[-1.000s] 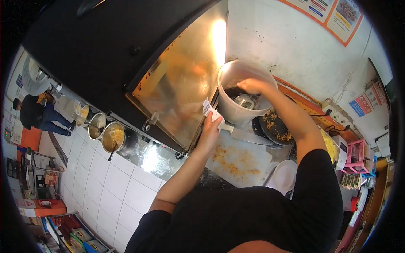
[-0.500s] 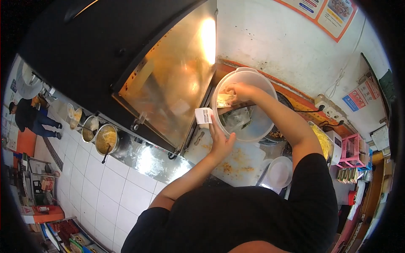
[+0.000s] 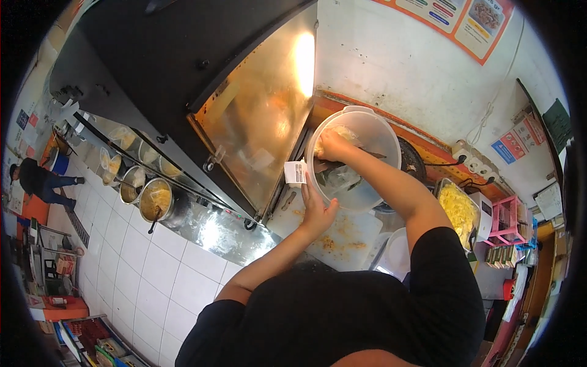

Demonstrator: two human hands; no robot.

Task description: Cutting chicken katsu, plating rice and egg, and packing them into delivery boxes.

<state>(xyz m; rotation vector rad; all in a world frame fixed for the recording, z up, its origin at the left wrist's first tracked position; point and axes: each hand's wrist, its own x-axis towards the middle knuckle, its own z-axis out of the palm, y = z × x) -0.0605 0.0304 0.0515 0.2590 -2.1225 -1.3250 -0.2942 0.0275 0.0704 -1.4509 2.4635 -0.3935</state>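
Note:
A large translucent plastic tub (image 3: 385, 140) leans over the white cutting board (image 3: 348, 238). My left hand (image 3: 319, 215) presses against its near left side, fingers along the wall and thumb by the rim. At those fingertips is a small white paper piece with print (image 3: 295, 172); whether the hand grips it too I cannot tell. My right hand (image 3: 335, 145) reaches down inside the tub, fingers curled beside pale yellowish stuff (image 3: 346, 133), and what they hold is hidden. A clear plastic bag (image 3: 347, 178) and something dark green lie deeper in the tub.
A lit glass-fronted cabinet (image 3: 257, 116) stands close on the left. Pots (image 3: 156, 200) of food line the steel counter. To the right are a tray of yellow food (image 3: 458, 211), a pink rack (image 3: 504, 220) and power sockets (image 3: 474, 156). A person (image 3: 46, 180) stands far left.
My right hand has gone lower and left inside the tub, its forearm following. The tub has shifted slightly downward in the picture. My left hand keeps its place.

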